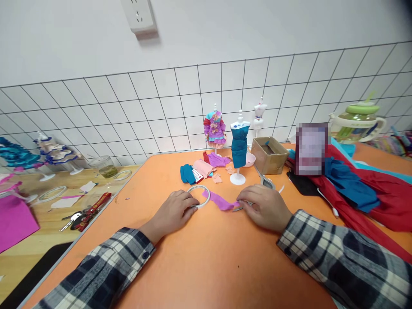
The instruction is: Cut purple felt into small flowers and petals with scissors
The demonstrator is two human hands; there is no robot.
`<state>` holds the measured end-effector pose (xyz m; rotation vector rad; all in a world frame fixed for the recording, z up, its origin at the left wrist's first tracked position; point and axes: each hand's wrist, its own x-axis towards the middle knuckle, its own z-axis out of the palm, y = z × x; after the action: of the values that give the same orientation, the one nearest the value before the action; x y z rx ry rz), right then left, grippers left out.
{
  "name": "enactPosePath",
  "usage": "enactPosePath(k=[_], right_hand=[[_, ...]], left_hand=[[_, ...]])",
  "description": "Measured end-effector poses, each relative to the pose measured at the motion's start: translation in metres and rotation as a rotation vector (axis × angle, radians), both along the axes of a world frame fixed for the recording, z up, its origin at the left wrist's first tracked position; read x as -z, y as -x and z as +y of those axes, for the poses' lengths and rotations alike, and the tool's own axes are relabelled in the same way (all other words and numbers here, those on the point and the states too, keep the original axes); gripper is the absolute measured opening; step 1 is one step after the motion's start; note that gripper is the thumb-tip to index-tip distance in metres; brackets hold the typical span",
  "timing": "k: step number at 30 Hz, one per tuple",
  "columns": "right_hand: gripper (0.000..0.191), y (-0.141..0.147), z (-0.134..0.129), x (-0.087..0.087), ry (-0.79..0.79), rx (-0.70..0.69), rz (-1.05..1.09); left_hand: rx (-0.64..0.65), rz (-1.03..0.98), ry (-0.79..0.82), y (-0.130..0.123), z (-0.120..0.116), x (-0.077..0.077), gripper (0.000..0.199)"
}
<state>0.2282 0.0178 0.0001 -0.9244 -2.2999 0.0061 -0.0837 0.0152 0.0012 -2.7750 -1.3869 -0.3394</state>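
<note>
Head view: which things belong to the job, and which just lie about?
Likely job: purple fabric strip and grey metal tool at right hand; white ring-shaped roll at left hand.
Likely lying about: silver keys with red strap; clear, green-lidded jug.

The purple strip (222, 203) I pinch looks thin, matt and crinkled, like paper or cloth. My white tape roll (209, 195) is smooth, my plaid sleeves (341, 246) soft matt cloth. The orange tabletop (206, 262) before me shows a faint sheen, the box (273, 161) dull cardboard, the side table (19, 262) pale grained wood.
</note>
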Motion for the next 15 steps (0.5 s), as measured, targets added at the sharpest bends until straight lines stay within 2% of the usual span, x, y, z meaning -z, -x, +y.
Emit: enactPosePath(k=[4, 6, 8, 10, 12, 13, 15], right_hand=[[0.018, -0.003, -0.015, 0.001, 0.061, -0.211, -0.219], [0.021, -0.004, -0.017, 0.000, 0.129, -0.256, -0.289], [0.027, -0.007, -0.015, -0.001, 0.189, -0.219, -0.279], [0.031, -0.012, -0.009, -0.003, 0.217, -0.115, -0.262], [0.030, -0.018, -0.003, -0.002, 0.225, -0.008, -0.307], [0.029, -0.020, 0.000, -0.001, 0.227, 0.035, -0.341], [0.027, -0.024, 0.004, 0.002, 0.232, 0.103, -0.409]], left_hand=[[-0.049, -0.018, -0.031, 0.008, 0.018, 0.002, 0.023], [-0.073, -0.050, -0.095, 0.013, 0.025, -0.001, 0.027], [-0.052, -0.127, -0.192, 0.011, 0.022, -0.007, 0.041], [0.042, -0.188, -0.234, 0.000, 0.007, -0.012, 0.034], [0.173, -0.161, -0.150, -0.020, -0.017, -0.016, 0.027], [0.213, -0.138, -0.083, -0.032, -0.030, -0.016, 0.030], [0.204, -0.096, 0.014, -0.055, -0.051, -0.013, 0.046]])
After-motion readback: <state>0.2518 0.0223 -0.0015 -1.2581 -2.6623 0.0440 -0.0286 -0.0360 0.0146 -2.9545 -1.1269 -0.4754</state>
